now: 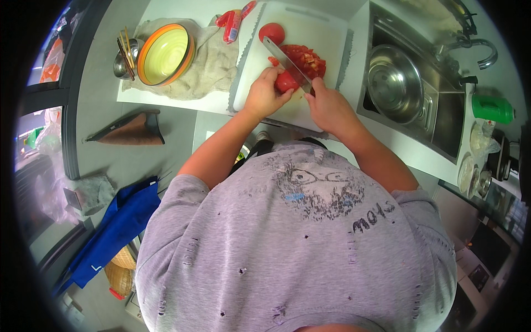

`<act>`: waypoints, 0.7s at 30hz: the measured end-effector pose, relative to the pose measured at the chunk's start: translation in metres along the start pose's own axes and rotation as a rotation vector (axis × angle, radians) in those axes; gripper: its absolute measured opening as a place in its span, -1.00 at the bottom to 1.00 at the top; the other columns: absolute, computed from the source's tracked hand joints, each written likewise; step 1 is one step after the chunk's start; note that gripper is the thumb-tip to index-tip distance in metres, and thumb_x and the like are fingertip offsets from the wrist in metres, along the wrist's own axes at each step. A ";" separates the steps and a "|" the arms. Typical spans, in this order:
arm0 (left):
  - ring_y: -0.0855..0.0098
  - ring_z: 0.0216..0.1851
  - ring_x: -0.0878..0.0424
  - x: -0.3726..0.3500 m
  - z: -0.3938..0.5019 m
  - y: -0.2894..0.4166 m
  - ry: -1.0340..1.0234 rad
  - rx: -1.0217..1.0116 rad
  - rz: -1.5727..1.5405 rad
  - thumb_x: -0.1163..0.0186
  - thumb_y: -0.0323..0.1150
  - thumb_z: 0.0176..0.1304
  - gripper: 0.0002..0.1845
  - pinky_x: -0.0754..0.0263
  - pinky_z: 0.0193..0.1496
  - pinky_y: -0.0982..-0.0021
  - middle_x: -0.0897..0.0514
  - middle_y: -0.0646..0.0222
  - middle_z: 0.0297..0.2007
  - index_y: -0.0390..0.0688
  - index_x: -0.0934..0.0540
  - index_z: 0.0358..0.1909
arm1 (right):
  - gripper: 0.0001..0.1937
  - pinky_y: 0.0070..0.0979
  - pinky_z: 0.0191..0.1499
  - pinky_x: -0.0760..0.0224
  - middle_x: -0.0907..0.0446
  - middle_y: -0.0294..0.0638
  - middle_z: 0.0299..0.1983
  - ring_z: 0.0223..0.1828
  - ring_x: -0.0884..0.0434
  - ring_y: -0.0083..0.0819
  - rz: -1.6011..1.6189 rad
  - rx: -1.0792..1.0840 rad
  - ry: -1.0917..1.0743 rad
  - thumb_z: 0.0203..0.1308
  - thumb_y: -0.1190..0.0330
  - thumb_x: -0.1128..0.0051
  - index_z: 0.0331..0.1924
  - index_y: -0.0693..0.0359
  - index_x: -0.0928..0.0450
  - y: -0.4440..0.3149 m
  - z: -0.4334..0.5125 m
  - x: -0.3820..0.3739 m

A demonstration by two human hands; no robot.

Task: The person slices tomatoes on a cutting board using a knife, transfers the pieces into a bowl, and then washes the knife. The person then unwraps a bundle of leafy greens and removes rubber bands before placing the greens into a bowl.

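My right hand [330, 106] grips a kitchen knife [289, 66] by its handle, the blade slanting up and left over a white cutting board [265, 97]. With its fingers bent, my left hand [266, 93] holds a piece of red tomato [285, 81] down on the board, right beside the blade. Chopped tomato [309, 61] lies in a heap on the far side of the knife. One whole tomato [271, 32] rests near the blade's tip. A small cut piece [273, 61] sits apart, left of the blade. The knife handle is mostly covered by my fingers.
On the left, nested yellow and orange bowls [162, 54] stand on a beige cloth [213, 68], beside a metal bowl [123, 68] with chopsticks [129, 50]. Red-wrapped packets [233, 25] lie behind. The sink [444, 120] at right holds a large steel basin [394, 83] near the faucet [485, 50].
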State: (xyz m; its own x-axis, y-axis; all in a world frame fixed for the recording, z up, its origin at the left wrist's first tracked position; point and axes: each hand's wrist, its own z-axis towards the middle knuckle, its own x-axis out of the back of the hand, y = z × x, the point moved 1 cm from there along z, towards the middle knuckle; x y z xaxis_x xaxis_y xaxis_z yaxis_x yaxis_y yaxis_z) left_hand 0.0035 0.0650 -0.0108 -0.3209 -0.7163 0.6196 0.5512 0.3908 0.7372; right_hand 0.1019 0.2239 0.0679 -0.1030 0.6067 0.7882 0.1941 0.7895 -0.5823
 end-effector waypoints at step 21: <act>-0.01 -0.14 -0.57 -0.002 0.000 -0.007 0.000 -0.001 -0.011 -0.45 -0.32 -0.11 -0.45 -0.52 -0.07 0.19 -0.56 0.08 -0.15 -0.25 -0.46 -0.06 | -0.72 0.04 -0.24 -0.39 -0.59 0.22 -0.40 -0.30 -0.58 0.23 -0.065 -0.033 -0.058 0.33 0.30 0.08 -0.08 0.37 -0.25 0.010 0.008 -0.022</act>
State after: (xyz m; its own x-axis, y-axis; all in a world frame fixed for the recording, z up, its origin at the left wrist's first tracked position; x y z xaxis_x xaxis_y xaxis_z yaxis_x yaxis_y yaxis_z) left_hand 0.0003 0.0644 -0.0170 -0.3266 -0.7208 0.6113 0.5487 0.3820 0.7436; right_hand 0.0982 0.2193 0.0427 -0.1727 0.5598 0.8104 0.2167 0.8242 -0.5232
